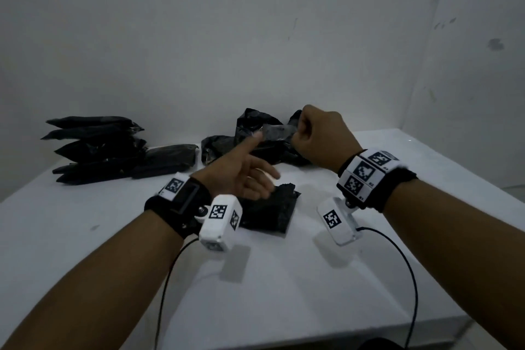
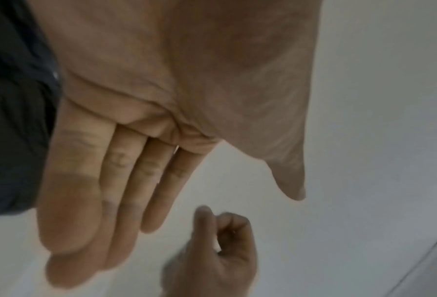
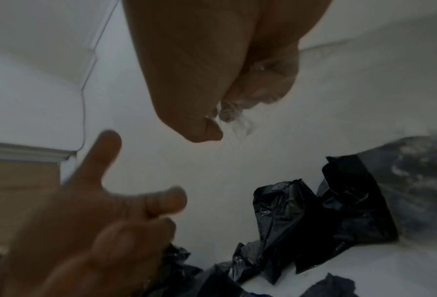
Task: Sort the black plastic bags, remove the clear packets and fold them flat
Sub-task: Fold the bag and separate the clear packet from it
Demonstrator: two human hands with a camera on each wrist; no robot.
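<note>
Risk is seen in the clear packet (image 1: 274,132): it is pinched only at one end by the right hand (image 1: 321,136), above the crumpled black bags (image 1: 255,133), so it could slip. The left hand (image 1: 244,176) is released, grasping nothing.

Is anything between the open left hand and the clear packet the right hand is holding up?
Nothing visible: the left hand reaches, fingers open, toward the clear packet pinched by the right hand, with only air between.

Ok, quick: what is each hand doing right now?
Left hand: open, fingers straight, holding nothing, reaching toward the packet.
Right hand: closed, pinching a clear packet above the loose bags.
</note>
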